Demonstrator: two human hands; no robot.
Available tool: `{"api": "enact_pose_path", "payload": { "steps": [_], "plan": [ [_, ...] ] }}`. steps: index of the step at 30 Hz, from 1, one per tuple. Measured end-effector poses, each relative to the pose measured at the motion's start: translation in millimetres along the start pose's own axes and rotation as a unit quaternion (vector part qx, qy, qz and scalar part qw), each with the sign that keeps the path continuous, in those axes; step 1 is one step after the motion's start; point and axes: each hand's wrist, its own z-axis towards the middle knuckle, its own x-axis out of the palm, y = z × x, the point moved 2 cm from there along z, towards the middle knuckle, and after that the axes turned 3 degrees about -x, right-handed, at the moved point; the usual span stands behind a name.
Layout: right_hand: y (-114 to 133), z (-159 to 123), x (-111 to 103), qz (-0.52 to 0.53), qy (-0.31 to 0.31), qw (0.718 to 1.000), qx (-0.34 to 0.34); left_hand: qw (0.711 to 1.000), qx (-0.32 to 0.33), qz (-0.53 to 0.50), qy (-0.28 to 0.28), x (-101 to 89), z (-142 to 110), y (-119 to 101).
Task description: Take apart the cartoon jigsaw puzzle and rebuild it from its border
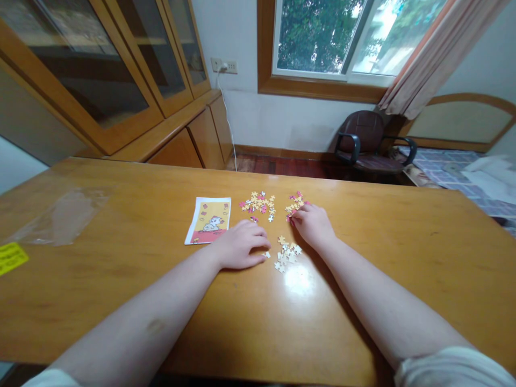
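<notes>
Both hands are down at the desk [121, 215], right in among the jigsaw pieces. The left hand [244, 244] lies low, fingers loosely curved, thumb standing apart from them with a clear gap between, nothing gripped in it. Right at the thumb tip sits a single pale piece [267, 255], flat on the wood; whether skin meets cardboard there, it's too small to tell.

Across to the right hand [313, 223]: fingers bent, tips drawn close together and down at the near edge of the right-hand cluster [297, 199], a mix of yellow and pink. There's pink just by the fingertips, but whether a piece is pinched cannot be made out.

Three groups of pieces in play! The far left cluster [260, 202], mostly yellow with touches of pink and white, spreads beyond the left hand. The right-hand cluster lies beside it, a gap between. And nearer the person, between the two hands, comes the pale pile [287, 255], whitish pieces overlapping, a yellowish one at its far end.

Just left of the far left cluster lies the picture sheet [210, 221], white-bordered, a white duck-like figure on yellow above pink. Well off to the left, a clear plastic bag [66, 215] lies flat.
</notes>
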Motion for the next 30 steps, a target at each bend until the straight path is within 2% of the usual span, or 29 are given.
{"api": "enact_pose_path", "payload": {
  "steps": [3, 6, 9, 11, 13, 17, 20, 21, 23, 25, 26, 28, 30],
  "plan": [
    [2.1, -0.6, 1.1, 0.001, 0.004, 1.0, 0.001, 1.0, -0.002, -0.005, 0.023, 2.8, 0.6, -2.9],
    [3.5, -1.6, -0.5, 0.031, -0.023, 0.999, -0.005, 1.0, 0.004, -0.003, 0.028, 6.6, 1.1, 0.4],
    [10.1, -3.7, -5.0, 0.124, -0.047, 0.989, -0.059, 1.0, 0.006, -0.008, 0.024, 11.4, 2.9, 3.4],
    [18.8, -6.0, -6.9, 0.217, -0.011, 0.969, -0.117, 0.999, -0.025, -0.029, -0.001, 14.2, 5.2, 3.6],
    [28.3, -9.0, -7.1, 0.311, 0.049, 0.94, -0.134, 0.992, -0.092, -0.076, -0.044, 16.3, 7.5, 2.4],
    [42.2, -14.2, -4.8, 0.436, 0.116, 0.891, -0.053, 0.957, -0.22, -0.163, -0.093, 19.9, 10.0, -3.1],
    [43.9, -13.6, -3.2, 0.467, 0.158, 0.87, -0.022, 0.951, -0.253, -0.143, -0.102, 20.9, 10.7, -5.1],
    [40.9, -11.8, -3.1, 0.458, 0.167, 0.873, -0.015, 0.951, -0.256, -0.137, -0.101, 21.3, 10.7, -4.8],
    [28.1, -6.0, -3.9, 0.399, 0.156, 0.903, 0.015, 0.955, -0.247, -0.126, -0.101, 22.0, 10.6, -3.8],
    [7.0, 0.6, -6.3, 0.295, 0.102, 0.946, 0.088, 0.968, -0.207, -0.104, -0.1, 22.2, 10.6, -4.0],
    [-4.1, 3.1, -7.6, 0.247, 0.076, 0.958, 0.126, 0.976, -0.175, -0.088, -0.093, 22.3, 10.5, -5.1],
    [-22.1, 6.0, -8.4, 0.182, 0.08, 0.966, 0.164, 0.99, -0.115, -0.056, -0.068, 22.6, 10.0, -8.0],
    [-32.7, 6.1, -9.3, 0.146, 0.092, 0.968, 0.183, 0.995, -0.084, -0.03, -0.041, 23.1, 9.1, -10.2]
  ]
}}
